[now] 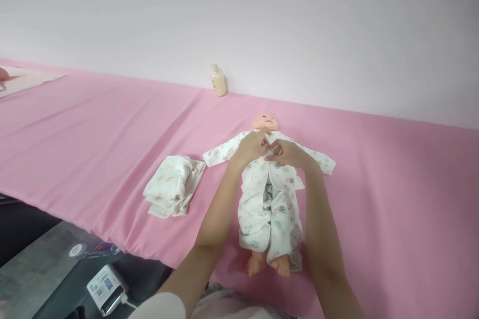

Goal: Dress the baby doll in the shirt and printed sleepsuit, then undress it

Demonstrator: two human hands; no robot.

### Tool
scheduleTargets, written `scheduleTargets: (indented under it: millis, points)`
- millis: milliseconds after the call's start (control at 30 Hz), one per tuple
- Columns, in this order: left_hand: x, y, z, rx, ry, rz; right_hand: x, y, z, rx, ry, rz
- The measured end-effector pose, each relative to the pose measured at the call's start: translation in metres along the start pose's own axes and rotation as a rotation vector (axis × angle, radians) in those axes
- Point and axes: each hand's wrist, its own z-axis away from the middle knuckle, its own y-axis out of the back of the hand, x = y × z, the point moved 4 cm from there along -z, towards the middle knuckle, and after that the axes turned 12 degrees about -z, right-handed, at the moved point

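Observation:
A baby doll (265, 122) lies on its back, head toward the wall and bare feet toward me. It wears a white printed baby shirt (282, 175) with long sleeves spread out to both sides, and matching baby pants (253, 217). My left hand (253, 147) is at the upper chest, fingers bent onto the front edge of the shirt just below the chin. Close beside it, my right hand (287, 153) pinches the same front opening a little lower. Below my hands the shirt front parts slightly. My fingers partly cover the fastening.
Folded white printed cloth (174, 185) lies left of the doll on the pink sheet (112, 134). A cream pump bottle (218, 80) stands against the white wall. A white device with a cable (108, 286) rests on a dark surface below the table's front edge.

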Motion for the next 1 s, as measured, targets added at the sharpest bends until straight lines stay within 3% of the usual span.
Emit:
scheduleTargets:
  millis: [133,233,367,433,500,600,667,733,833,933,1000]
  points:
    - [-0.007,-0.008,-0.002,-0.076,0.11,-0.102,0.002,-0.002,-0.005,0.088,0.012,0.093]
    - [-0.01,-0.009,-0.002,-0.101,0.118,-0.127,0.004,0.0,-0.004,0.018,0.025,0.027]
    - [-0.011,-0.011,-0.002,-0.104,0.131,-0.165,0.008,0.022,0.007,0.022,0.033,-0.086]
    - [-0.01,-0.013,-0.004,-0.1,0.131,-0.208,0.016,0.041,0.014,0.136,0.033,-0.127]
    - [-0.009,-0.016,-0.006,-0.094,0.144,-0.266,0.033,0.064,0.022,0.343,-0.009,-0.115]
    - [-0.007,-0.018,-0.01,-0.063,0.163,-0.341,0.067,0.094,0.036,0.71,-0.25,0.088]
    - [-0.01,-0.016,-0.012,-0.045,0.158,-0.345,0.085,0.105,0.044,0.819,-0.415,0.207]
    - [-0.02,-0.008,-0.011,-0.024,0.194,-0.321,0.092,0.107,0.048,0.82,-0.458,0.214]
    - [-0.052,0.021,0.003,0.117,0.433,-0.371,0.079,0.101,0.046,0.749,-0.316,0.145]
    - [-0.074,0.06,0.029,0.361,0.695,-0.489,0.05,0.079,0.032,0.549,-0.141,0.104]
    - [-0.071,0.074,0.04,0.477,0.689,-0.487,0.03,0.055,0.017,0.382,-0.039,0.113]
